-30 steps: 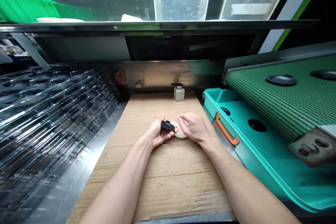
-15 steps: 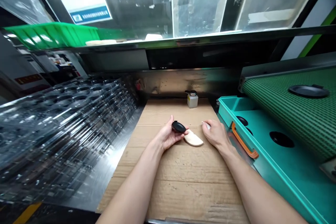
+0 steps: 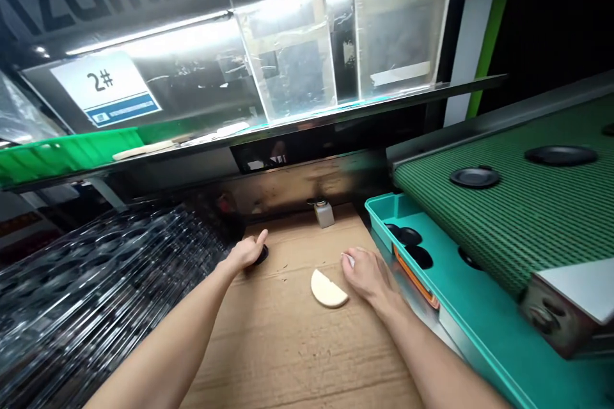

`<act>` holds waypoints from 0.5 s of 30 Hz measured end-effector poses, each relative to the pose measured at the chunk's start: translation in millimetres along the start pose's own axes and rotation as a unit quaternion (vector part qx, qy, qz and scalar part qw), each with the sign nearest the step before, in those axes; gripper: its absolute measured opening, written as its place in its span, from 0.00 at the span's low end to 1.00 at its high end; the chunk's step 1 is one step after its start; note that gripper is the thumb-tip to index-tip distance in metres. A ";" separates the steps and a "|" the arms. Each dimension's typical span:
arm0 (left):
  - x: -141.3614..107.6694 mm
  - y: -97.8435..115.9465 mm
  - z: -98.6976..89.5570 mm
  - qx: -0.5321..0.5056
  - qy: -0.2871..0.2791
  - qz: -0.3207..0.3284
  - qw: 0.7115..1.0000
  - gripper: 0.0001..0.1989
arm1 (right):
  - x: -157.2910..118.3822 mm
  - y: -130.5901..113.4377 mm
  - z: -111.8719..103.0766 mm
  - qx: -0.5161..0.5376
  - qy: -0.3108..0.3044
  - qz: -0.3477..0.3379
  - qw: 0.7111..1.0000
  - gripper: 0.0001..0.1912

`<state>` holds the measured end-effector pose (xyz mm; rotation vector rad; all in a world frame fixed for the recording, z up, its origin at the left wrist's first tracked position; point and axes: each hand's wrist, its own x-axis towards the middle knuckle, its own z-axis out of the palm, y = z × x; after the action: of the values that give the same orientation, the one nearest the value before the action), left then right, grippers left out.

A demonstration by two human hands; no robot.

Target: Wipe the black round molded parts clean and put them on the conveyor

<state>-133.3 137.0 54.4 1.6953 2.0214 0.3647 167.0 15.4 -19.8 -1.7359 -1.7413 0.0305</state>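
Observation:
At the left edge of the cardboard sheet [image 3: 297, 358], my left hand [image 3: 244, 252] is closed on a small round black lid-like part [image 3: 262, 255], mostly hidden behind the fingers. My right hand [image 3: 367, 273] rests over the board's right side, fingers curled round something small and white [image 3: 352, 261]; its kind does not show. Between the hands, nearer the right one, lies a cream half-round pad [image 3: 328, 289], flat on the cardboard. A small white square bottle with a dark top [image 3: 324, 213] stands at the board's far end.
Left are stacked clear plastic trays [image 3: 144, 268]. On the right, a teal bin [image 3: 460, 332] holds several black parts [image 3: 418, 256] beneath a green conveyor belt [image 3: 503, 217] carrying black round parts [image 3: 474, 177]. A metal ledge with a green basket [image 3: 71, 153] crosses behind.
My left hand has carried the black part left, away from the cream pad, towards the trays. The right hand keeps its grip near the pad. The view has turned right; another part shows on the belt.

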 end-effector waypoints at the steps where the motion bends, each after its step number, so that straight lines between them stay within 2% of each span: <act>1: 2.5 -1.8 -1.8 0.026 -0.004 0.007 1.000 0.40 | 0.1 -0.1 -0.1 -0.002 0.000 0.000 1.000 0.12; 7: 2.3 -17.9 -1.7 0.143 0.004 0.126 0.982 0.40 | 0.9 -1.5 -2.4 -0.002 -0.009 0.011 1.000 0.11; 10: 0.5 -17.8 -0.3 0.170 0.003 0.133 0.976 0.41 | 1.0 -3.1 -5.5 0.007 -0.013 0.021 1.000 0.12; 12: 0.5 -2.1 -2.0 0.214 0.020 0.131 0.968 0.42 | 1.7 -3.5 -7.7 0.016 -0.016 0.024 0.999 0.11; 13: -0.7 13.5 -3.2 0.235 0.041 0.138 0.961 0.41 | 2.4 -3.4 -8.6 0.020 -0.018 0.027 0.999 0.11; 15: -10.2 62.7 -3.7 0.245 0.095 0.192 0.945 0.35 | 4.6 -2.9 -10.2 0.027 -0.023 0.035 0.999 0.11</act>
<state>-80.7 139.9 90.0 2.4612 2.0212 0.1566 169.7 14.7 -8.6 -1.7688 -1.6970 0.1469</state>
